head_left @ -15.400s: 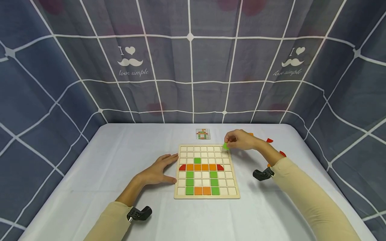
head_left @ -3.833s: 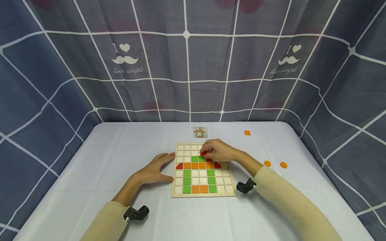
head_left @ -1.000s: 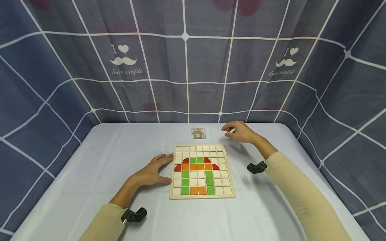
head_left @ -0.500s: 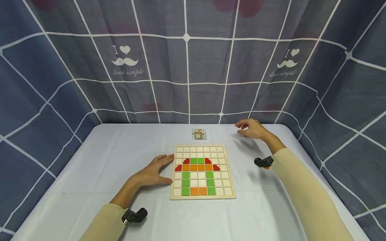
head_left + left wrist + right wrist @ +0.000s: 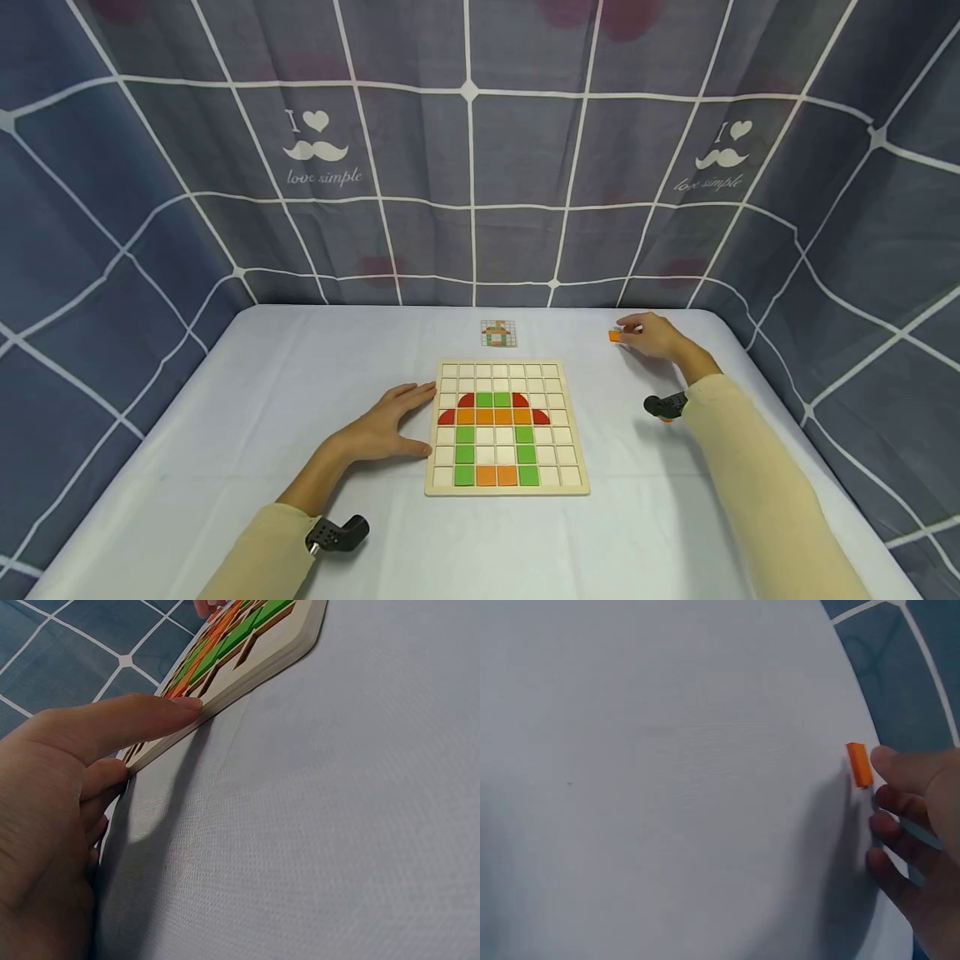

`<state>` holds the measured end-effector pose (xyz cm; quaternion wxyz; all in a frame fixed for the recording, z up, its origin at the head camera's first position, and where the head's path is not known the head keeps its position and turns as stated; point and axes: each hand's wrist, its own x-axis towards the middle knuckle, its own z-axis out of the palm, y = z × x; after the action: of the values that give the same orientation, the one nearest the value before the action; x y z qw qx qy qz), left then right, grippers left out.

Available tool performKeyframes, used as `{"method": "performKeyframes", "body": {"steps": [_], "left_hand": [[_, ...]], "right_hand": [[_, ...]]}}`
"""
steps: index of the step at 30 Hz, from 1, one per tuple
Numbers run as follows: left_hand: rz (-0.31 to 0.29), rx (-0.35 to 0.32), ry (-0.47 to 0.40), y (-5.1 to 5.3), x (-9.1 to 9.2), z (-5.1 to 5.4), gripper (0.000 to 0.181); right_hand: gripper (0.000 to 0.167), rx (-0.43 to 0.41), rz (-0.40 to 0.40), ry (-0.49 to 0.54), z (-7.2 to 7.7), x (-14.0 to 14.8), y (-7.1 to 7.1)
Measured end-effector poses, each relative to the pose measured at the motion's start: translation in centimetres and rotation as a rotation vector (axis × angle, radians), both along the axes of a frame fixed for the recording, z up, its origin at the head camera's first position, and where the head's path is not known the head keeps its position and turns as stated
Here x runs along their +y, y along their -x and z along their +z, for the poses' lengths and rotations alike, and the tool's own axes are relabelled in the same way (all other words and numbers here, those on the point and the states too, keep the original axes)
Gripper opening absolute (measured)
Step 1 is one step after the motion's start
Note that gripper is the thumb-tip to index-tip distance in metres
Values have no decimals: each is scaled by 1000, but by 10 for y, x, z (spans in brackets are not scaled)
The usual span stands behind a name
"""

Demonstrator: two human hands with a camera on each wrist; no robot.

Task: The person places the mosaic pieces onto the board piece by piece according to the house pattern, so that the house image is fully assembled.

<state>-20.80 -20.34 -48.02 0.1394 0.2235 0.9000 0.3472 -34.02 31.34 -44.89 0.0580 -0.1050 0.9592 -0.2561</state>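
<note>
In the head view, my left hand (image 5: 386,423) lies with spread, straight fingers against the left edge of a wooden grid board (image 5: 507,492). In the left wrist view, its thumb (image 5: 176,710) touches the board's rim. Green squares (image 5: 465,454), orange squares (image 5: 497,476) and red quarter-round tiles (image 5: 541,417) form a figure on the grid. At the table's back right, my right hand (image 5: 654,336) pinches the right edge of an orange square tile (image 5: 615,336). In the right wrist view, the orange tile (image 5: 860,765) sits at the thumb tip, close to the white cloth.
A small pattern card (image 5: 498,333) lies behind the board. An orange piece (image 5: 666,420) peeks out under the right wrist camera (image 5: 663,407). The white table (image 5: 360,342) is bounded by a checked curtain (image 5: 420,242) at the back and sides.
My right hand has come down onto the orange square tile at the back right. Green and red tiles have joined the board's upper rows since the earliest frame. My left hand stays put.
</note>
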Motion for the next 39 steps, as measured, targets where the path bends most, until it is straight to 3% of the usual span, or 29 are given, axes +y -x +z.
{"method": "performKeyframes", "body": {"steps": [6,11,15,28,39], "left_hand": [[5,-4,9,2,-1,0,100],[4,-5,2,3,-1,2,100],[-5,-4,-3,3,0,0,100],[21,-14,15,2,2,-2,101],[25,-17,19,1,1,0,101]], "right_hand": [[31,84,-46,8,-14,-3,5],[16,72,-108,64,-13,-6,5],[9,53,-110,68,-10,-6,5],[10,16,100,173,19,-33,-9],[11,30,244,216,23,-74,-20]]}}
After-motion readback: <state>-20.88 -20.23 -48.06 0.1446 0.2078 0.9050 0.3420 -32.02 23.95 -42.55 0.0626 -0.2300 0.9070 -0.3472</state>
